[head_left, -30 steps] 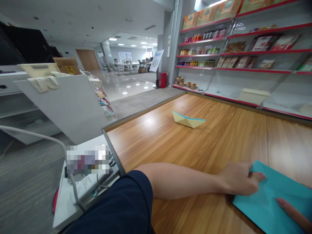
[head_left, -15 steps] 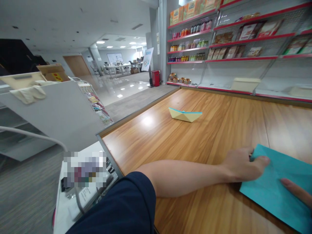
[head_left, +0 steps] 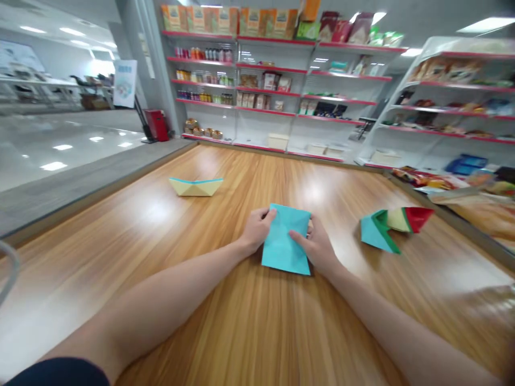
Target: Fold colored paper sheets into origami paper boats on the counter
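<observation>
A folded sheet of turquoise paper is held between my two hands, just over the middle of the wooden table. My left hand grips its left edge near the top, thumb on the front face. From the other side my right hand pinches the right edge, its thumb lying across the front; the other fingers are mostly hidden behind the paper. A yellow paper boat with a blue rim stands upright farther back on the left.
Folded paper pieces in blue, green, cream and red rest on the table to the right. Packaged goods lie beyond the right edge. Stocked shelves line the back, and a red bin stands at back left.
My view has swung to the right, so both hands, the whole turquoise paper and the coloured folded pieces now show. Both hands keep hold of the paper.
</observation>
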Demonstrator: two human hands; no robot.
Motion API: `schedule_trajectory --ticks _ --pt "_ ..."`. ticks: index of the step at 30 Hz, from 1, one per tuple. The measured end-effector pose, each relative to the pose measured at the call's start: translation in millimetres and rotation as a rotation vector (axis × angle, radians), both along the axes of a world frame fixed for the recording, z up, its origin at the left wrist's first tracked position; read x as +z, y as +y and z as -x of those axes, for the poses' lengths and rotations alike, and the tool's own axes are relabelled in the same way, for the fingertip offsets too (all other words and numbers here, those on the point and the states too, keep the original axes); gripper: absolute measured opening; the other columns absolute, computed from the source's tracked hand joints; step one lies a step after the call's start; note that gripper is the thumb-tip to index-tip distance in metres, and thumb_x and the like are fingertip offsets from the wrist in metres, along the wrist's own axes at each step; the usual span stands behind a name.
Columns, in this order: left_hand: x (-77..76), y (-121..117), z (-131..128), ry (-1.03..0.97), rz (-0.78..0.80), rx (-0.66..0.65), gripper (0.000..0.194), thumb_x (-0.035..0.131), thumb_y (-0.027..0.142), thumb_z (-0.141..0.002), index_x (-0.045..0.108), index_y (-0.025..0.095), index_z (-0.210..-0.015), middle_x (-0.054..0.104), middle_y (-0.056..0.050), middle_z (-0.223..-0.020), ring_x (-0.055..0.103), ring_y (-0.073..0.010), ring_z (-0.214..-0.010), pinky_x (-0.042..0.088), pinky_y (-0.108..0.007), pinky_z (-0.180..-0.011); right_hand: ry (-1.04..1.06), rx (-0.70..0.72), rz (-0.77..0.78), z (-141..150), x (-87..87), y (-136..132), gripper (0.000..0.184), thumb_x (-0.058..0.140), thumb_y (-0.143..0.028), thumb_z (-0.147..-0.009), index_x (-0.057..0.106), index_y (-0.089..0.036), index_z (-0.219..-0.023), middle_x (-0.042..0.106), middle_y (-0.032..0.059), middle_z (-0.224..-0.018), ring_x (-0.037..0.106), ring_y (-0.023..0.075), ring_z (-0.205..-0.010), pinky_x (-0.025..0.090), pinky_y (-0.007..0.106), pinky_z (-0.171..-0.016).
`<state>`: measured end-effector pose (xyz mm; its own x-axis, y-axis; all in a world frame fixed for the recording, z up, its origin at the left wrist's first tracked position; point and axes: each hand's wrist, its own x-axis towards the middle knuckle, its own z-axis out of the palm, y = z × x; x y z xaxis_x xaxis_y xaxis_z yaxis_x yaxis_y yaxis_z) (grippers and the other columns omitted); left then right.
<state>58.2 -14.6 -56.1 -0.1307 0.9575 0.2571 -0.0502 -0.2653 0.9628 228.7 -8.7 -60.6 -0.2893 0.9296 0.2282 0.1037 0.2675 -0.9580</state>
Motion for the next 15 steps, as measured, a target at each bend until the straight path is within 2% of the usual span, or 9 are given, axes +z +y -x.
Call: schedule_trajectory --ticks 3,9,12,15 --pt "-0.6 2.1 -5.1 -0.054 0.023 -0.036 0.035 0.055 0.045 -0.080 0.051 0.015 -0.062 0.042 0.003 -0.056 0.034 -0.0086 -0.050 0.024 -0.021 -0.046 0.023 0.008 0.013 -6.1 -0.7 1.5 0.048 0.068 -0.042 -0.074 0.045 -0.023 -0.111 0.066 0.0052 -0.093 0.065 0.0219 -0.078 0.056 0.037 -0.067" --pt "-0.8 6.9 -10.2 -0.125 0.049 -0.077 0.036 0.060 0.045 -0.077 0.050 0.015 -0.060 0.043 0.004 -0.054 0.034 -0.0074 -0.048 0.025 -0.020 -0.044 0.022 -0.008 -0.008 -10.4 0.8 4.1 0.047 0.068 -0.042 -0.074 0.045 -0.024 -0.112 0.065 0.0059 -0.096 0.065 0.0231 -0.083 0.056 0.039 -0.071" --pt "4.8 7.7 -4.6 -0.127 0.060 -0.082 0.036 0.061 0.045 -0.076 0.052 0.014 -0.059 0.045 0.003 -0.053 0.036 -0.0074 -0.048 0.026 -0.021 -0.045 0.029 0.037 0.006 -8.8 3.4 6.5 0.047 0.067 -0.043 -0.074 0.044 -0.024 -0.111 0.065 0.0066 -0.096 0.065 0.0233 -0.082 0.056 0.038 -0.067" --pt "15.7 -4.1 9.8 -0.090 0.086 -0.058 0.035 0.062 0.042 -0.074 0.055 0.012 -0.057 0.047 0.003 -0.051 0.039 -0.0077 -0.048 0.029 -0.021 -0.045 -0.047 -0.028 -0.049 2.0 9.6 -2.7 0.047 0.071 -0.043 -0.071 0.050 -0.022 -0.107 0.066 0.0086 -0.098 0.065 0.0244 -0.084 0.055 0.037 -0.069"
